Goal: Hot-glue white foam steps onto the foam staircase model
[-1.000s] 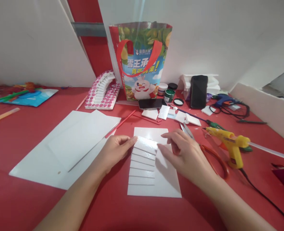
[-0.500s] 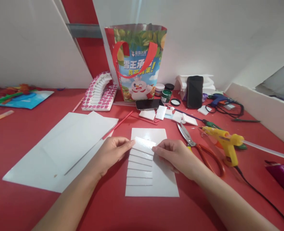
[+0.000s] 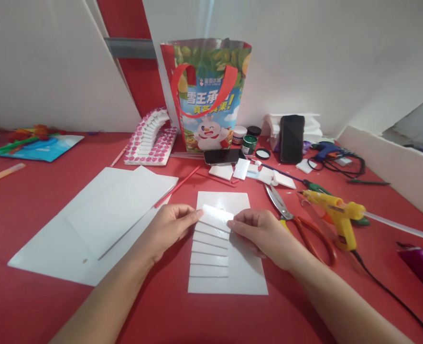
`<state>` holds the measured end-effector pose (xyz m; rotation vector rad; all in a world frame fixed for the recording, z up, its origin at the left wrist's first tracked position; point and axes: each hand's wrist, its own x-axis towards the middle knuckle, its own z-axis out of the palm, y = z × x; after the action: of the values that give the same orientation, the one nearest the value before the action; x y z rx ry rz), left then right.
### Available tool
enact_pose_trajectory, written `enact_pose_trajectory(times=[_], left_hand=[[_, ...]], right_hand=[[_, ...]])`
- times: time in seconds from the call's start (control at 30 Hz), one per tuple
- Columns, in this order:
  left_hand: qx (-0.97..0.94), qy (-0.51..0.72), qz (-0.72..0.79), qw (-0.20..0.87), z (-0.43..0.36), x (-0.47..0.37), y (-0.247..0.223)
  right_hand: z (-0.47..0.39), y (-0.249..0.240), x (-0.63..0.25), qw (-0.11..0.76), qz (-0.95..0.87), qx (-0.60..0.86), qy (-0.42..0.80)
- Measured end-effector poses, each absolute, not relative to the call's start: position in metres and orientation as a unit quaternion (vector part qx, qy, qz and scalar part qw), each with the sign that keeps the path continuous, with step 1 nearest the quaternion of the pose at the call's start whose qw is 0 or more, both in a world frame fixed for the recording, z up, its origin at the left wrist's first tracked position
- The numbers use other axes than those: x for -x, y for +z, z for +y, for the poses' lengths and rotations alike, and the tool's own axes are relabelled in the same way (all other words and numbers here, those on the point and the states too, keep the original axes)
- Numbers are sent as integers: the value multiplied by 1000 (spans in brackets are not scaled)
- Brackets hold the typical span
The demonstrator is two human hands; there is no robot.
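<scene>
A white rectangular board (image 3: 247, 272) lies on the red table in front of me. On its left half, several small white foam-board pieces overlap like a curving flight of steps (image 3: 209, 258). The topmost white piece (image 3: 216, 216) sits at the far end of the row, slightly turned. My left hand (image 3: 173, 227) pinches its left edge between thumb and fingers. At its right edge, my right hand (image 3: 263, 231) closes thumb and forefinger on the same piece. The other fingers of my right hand curl over the board, partly hidden.
Scissors (image 3: 293, 220) with red handles and a yellow glue gun (image 3: 333, 208) lie to the right. White sheets (image 3: 89, 220) spread on the left. Behind stand a printed bag (image 3: 209, 105), a pink-dotted stair model (image 3: 150, 138), paint jars (image 3: 249, 144) and a phone (image 3: 292, 138).
The whole view has shifted slightly, so everything appears a little further right. Both hands keep hold of the same white piece, which stays in place on the row.
</scene>
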<state>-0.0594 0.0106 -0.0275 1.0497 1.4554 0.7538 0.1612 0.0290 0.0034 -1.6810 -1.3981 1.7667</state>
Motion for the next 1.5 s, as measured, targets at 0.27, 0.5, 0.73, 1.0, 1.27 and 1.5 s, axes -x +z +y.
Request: enact_pose_trajectory(times=[0.27, 0.5, 0.73, 1.0, 1.27, 1.5], left_hand=[[-444, 325, 616, 564, 11, 59, -28], [-434, 322, 620, 569, 11, 58, -26], [-435, 322, 621, 567, 12, 57, -24], [-439, 322, 620, 565, 11, 56, -23], [-436, 317, 625, 564, 12, 56, -23], [-440, 317, 618, 570, 10, 58, -23]], right_hand=[[28, -1, -162, 180, -503, 587, 609], [29, 0, -161, 178, -503, 585, 610], [29, 0, -162, 185, -507, 577, 613], [29, 0, -162, 188, -510, 573, 613], [30, 2, -161, 189, -508, 574, 614], [29, 1, -162, 179, -510, 580, 610]])
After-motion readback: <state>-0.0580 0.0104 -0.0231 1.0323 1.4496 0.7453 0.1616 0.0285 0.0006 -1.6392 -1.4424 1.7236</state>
